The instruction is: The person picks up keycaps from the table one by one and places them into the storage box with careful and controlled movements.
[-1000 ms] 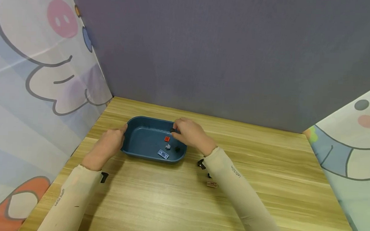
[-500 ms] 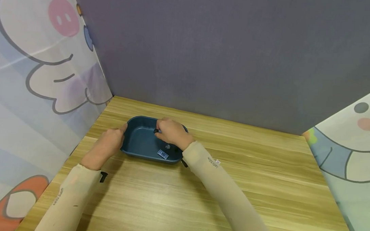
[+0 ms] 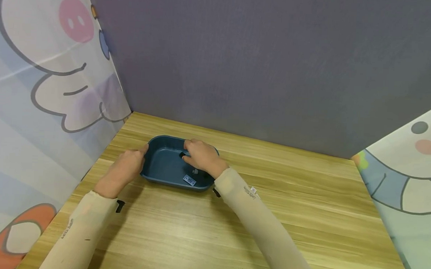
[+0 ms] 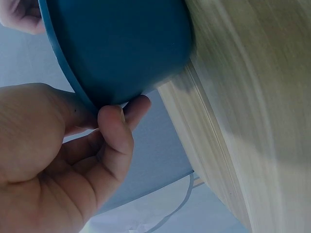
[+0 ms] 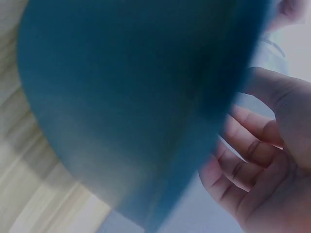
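In the head view my left hand (image 3: 123, 169) holds the left end of a dark blue tray (image 3: 153, 178). The left wrist view shows thumb and fingers pinching the tray's rim (image 4: 65, 68). My right hand (image 3: 202, 156) reaches over the tray's right half. A small black piece (image 3: 182, 154) lies right at its fingertips; whether they grip it is unclear. In the right wrist view the tray's wall (image 5: 121, 97) hides the fingertips. Inside the tray a pale blue printed tile (image 3: 189, 180) and a small grey-white piece (image 3: 195, 171) show.
A black angled piece (image 3: 120, 206) lies on the wooden table (image 3: 169, 236) beside my left sleeve. Another black piece (image 3: 216, 192) sits by the tray's near right corner. A small white piece (image 3: 253, 189) shows behind my right sleeve. A grey wall (image 3: 239, 72) stands behind.
My right hand has moved left across the tray with the black piece, then shifted slightly back right. It now covers the red tile. My left hand has kept its place.
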`<state>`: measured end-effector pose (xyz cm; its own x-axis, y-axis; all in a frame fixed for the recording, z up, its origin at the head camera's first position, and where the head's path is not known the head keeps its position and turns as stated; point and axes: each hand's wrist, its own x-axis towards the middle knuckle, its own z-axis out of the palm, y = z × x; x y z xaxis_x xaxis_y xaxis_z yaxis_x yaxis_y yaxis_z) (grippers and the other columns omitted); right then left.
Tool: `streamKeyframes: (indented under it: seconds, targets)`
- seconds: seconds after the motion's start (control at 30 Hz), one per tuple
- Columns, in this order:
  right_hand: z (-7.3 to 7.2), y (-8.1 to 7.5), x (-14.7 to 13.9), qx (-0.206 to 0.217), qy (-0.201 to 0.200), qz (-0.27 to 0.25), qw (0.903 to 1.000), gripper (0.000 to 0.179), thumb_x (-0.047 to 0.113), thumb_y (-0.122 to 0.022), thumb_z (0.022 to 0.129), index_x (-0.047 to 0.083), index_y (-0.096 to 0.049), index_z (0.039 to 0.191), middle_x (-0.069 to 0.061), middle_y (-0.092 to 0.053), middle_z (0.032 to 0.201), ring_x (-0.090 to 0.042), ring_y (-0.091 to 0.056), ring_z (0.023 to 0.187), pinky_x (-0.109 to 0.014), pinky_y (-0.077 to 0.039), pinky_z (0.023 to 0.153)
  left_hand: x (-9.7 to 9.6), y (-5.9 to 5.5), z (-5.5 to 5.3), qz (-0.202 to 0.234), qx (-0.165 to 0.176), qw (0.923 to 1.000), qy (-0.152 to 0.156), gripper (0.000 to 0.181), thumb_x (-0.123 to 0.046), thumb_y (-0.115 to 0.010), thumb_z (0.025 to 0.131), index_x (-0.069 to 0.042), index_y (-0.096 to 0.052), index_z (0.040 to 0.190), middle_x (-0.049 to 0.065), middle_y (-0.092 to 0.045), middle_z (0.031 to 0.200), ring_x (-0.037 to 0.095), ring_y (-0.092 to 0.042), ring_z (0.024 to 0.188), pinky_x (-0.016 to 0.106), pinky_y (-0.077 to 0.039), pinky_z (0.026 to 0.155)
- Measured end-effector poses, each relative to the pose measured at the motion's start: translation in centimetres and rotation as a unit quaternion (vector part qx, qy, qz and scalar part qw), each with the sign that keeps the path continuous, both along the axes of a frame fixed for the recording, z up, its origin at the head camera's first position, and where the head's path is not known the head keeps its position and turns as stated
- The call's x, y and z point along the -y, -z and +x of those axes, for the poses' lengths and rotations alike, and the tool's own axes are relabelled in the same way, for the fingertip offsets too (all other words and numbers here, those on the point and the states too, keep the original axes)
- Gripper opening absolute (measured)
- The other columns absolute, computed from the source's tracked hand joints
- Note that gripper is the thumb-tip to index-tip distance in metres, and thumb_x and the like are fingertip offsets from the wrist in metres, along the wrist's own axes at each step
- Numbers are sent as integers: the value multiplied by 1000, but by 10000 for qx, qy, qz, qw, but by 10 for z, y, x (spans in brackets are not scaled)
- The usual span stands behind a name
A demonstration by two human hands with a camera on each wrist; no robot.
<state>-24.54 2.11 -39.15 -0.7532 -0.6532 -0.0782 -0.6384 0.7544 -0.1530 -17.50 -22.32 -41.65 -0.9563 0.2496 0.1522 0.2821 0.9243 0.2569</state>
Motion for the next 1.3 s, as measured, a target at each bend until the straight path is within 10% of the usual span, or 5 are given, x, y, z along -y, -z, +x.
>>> streamKeyframes:
  seconds: [0.7, 1.3]
  targets:
    - [57, -12, -114, -1172, -31, -751, 9903, 24, 19, -75, 92, 3, -69, 108, -6, -64, 97, -21, -60, 84, -35, -52, 75, 0, 0, 0, 120, 56, 9999, 6, 43, 6, -48, 96, 19, -47, 137, 11, -49, 60, 20, -42, 45, 34, -38, 43]
    - [78, 24, -199, -1327, 535, -781, 9866, 22, 15, -78, 88, 0, -70, 102, -8, -64, 89, -21, -63, 78, -33, -54, 64, 0, 0, -2, -30, -34, 10000, 43, 43, 6, -51, 95, 19, -49, 135, 17, -55, 66, 22, -46, 48, 38, -42, 46]
